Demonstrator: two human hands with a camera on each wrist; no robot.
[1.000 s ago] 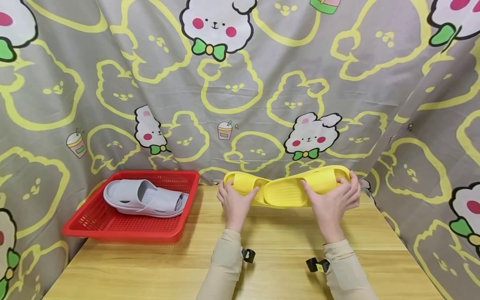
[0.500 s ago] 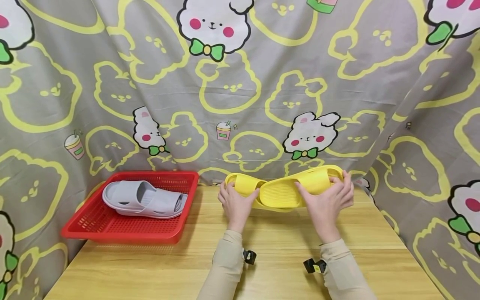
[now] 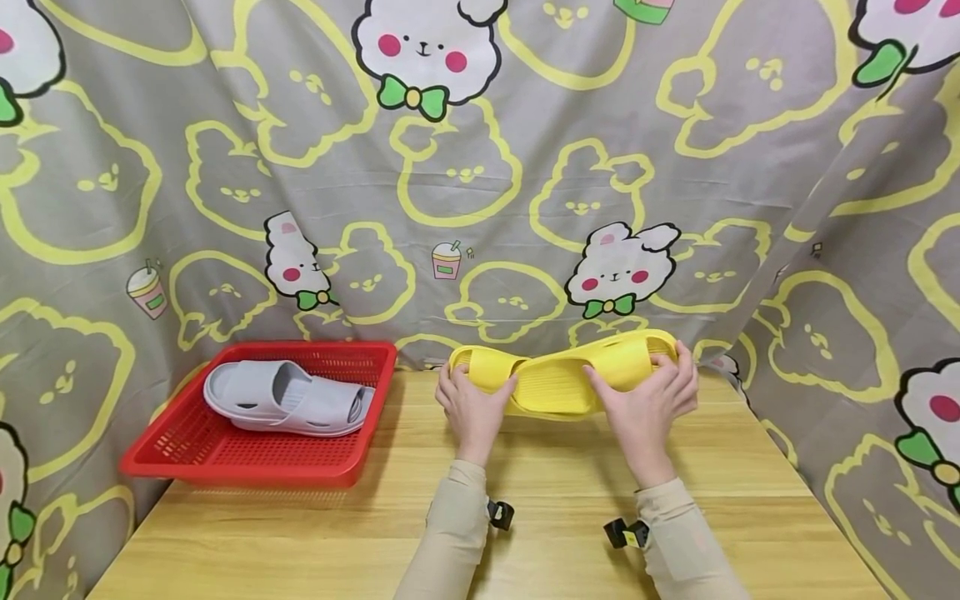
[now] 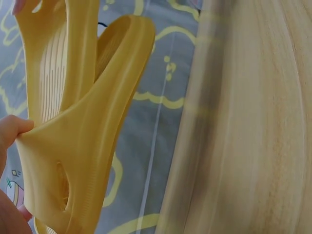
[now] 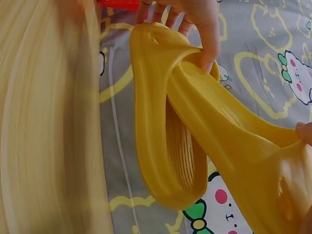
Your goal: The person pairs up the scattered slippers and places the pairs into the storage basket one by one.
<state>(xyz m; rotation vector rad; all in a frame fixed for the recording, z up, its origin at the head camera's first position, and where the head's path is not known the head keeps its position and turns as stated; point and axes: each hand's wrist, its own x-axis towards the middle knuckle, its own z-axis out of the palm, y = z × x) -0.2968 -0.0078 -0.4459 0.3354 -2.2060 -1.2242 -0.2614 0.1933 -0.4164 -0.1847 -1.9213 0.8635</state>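
My left hand (image 3: pixel 476 408) grips one yellow slipper (image 3: pixel 491 367) by its toe end, with thumb and fingers about its strap. In my right hand (image 3: pixel 645 412) is a second yellow slipper (image 3: pixel 626 362), held around its strap and toe. The two slippers point in opposite directions, and the second one's heel half (image 5: pixel 214 97) overlaps the first, reaching to its strap opening. Beneath it, the first slipper's heel (image 5: pixel 180 195) shows in the right wrist view. Both slippers are at the back of the table. My right thumb (image 5: pixel 304 131) lies along the second slipper's edge.
A red plastic basket (image 3: pixel 352 471) stands at the back left of the wooden table (image 3: pixel 555 542). Inside it lies a pair of grey slippers (image 3: pixel 258 387), one tucked into the other. A patterned curtain (image 3: pixel 480 200) hangs close behind the table and along its sides.
My right hand has moved left with its slipper, so its heel overlaps more of the other slipper. My left hand has stayed almost in place.
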